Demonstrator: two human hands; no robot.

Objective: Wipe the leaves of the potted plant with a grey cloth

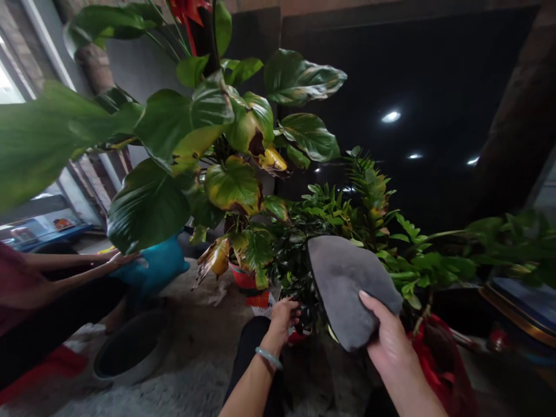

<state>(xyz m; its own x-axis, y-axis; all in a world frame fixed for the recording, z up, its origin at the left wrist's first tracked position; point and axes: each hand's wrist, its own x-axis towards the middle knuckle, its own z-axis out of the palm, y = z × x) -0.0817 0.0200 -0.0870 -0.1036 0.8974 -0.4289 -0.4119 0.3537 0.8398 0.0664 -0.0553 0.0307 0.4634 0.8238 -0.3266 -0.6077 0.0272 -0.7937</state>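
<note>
Right hand (388, 333) is pretty much the closest thing to the lens, and its fingers are clamped on a gray cloth (347, 278), thumb pressed on top. The cloth is held up in front of a bushy plant (299, 246) and hides part of it; can't tell if it's touching the leaves.

Just left of the cloth and a bit lower is the left hand (284, 318), with a pale green bracelet (268, 358) on the wrist. Its fingers are curled in at the dark leaves, but honestly I can't tell if they're pinching anything.

Down to the right of the cloth there's a red container (449, 365), kinda dim, so don't ask me what exactly. Up and left of the cloth you get a big-leaf plant (165, 124) in a red pot (243, 278), and a few of its leaves are yellow with brown edges. Above the cloth, at the back, is a black panel (391, 69) with bright light spots (391, 117) on it.

Way over left of the cloth, another person (26, 284) has their hands at something teal (163, 263), too blurry to name, near a dark round basin (130, 347) on the floor (174, 394).
</note>
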